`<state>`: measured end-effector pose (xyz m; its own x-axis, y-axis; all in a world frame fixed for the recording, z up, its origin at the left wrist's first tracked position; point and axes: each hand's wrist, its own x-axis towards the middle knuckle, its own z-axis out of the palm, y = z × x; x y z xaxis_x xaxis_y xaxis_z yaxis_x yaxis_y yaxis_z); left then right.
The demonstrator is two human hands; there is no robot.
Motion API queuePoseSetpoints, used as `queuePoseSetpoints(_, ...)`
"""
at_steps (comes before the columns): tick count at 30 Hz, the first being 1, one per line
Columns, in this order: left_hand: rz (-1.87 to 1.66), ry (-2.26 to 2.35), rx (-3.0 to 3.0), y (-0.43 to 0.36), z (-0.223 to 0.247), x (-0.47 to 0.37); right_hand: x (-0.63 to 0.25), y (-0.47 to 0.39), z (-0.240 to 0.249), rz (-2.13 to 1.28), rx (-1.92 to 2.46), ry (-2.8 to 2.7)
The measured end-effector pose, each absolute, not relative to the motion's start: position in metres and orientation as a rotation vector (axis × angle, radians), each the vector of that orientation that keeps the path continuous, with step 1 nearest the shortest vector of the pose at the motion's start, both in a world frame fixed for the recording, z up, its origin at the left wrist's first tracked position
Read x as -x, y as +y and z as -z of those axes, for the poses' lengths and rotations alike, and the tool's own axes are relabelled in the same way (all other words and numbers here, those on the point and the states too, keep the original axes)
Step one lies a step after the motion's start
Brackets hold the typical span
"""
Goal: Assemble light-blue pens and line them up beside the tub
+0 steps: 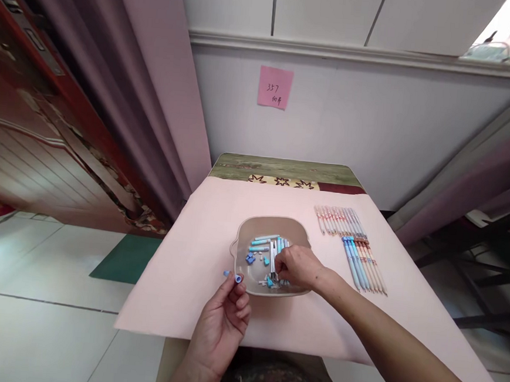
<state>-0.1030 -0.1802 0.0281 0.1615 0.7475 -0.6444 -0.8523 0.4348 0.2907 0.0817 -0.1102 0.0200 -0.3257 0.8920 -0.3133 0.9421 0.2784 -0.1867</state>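
Between thumb and fingers my left hand (228, 312) pinches a short blue pen barrel (238, 278), its open round end facing me, beside the near left rim of a beige plastic basin (274, 221). My right hand (295, 265) reaches into the right side of the basin with its fingers bent down among pen parts; what the fingertips hold, if anything, is hidden. Inside the basin lie light blue pen barrels (262, 243), white refills (271, 256), dark blue clips (250, 258) and small turquoise pieces (266, 261).
To the right lies a row of pale patterned pens (341, 221). Nearer are blue pens (355, 266) and brown-topped pens (371, 268), side by side. A pink cover (178, 267) lies over the table. A pink note (275, 88) is stuck to the wall behind.
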Motion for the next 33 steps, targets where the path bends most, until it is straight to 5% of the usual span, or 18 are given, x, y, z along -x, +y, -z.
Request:
queuePoseSetpoints(18,-1.138,0.824,0.073,-0.188,-0.028,0.102,-0.089,-0.108,-0.017,0.596,-1.898,2.455)
queuePoseSetpoints(28,-1.143,0.852,0.013,-0.182,-0.038,0.095,-0.095,-0.113,-0.007,2.646,-2.061,2.049)
queuePoseSetpoints(33,-1.148,0.831,-0.091,-0.161,-0.051,0.088,-0.091,-0.125,-0.024,2.958,-1.944,1.91)
